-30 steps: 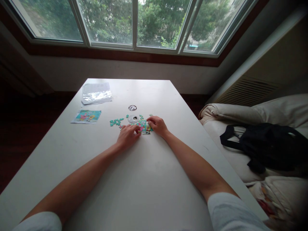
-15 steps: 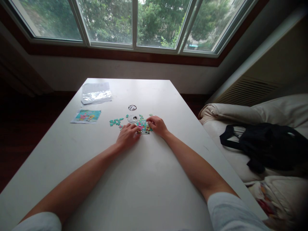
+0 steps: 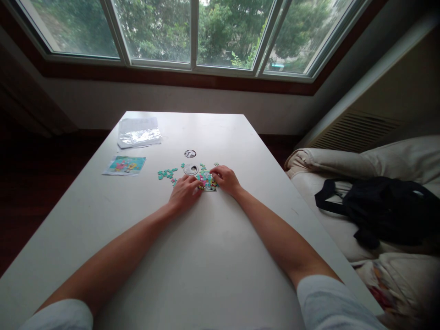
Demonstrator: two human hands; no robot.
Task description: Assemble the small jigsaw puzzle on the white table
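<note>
A partly joined jigsaw puzzle (image 3: 209,182) with colourful cartoon figures lies flat on the white table between my hands. My left hand (image 3: 185,190) rests at its left edge, fingers stretched out and touching it. At the upper right edge of the puzzle, the fingers of my right hand (image 3: 225,178) are curled and pressed together; whatever is in them is too small to make out. Loose teal puzzle pieces (image 3: 167,173) lie to the left, and a few more lie just beyond the puzzle. A round whitish disc (image 3: 190,169) sits right behind the puzzle.
Farther back is a second round disc (image 3: 190,154). A printed picture sheet (image 3: 124,165) lies on the table's left side, with a clear plastic bag and papers (image 3: 139,132) behind it. To the right stands a cream sofa (image 3: 309,160) with a black bag (image 3: 385,208) on it.
Both hands stay at the puzzle with almost no movement. The whole view has shifted very slightly; no piece has visibly changed place.
</note>
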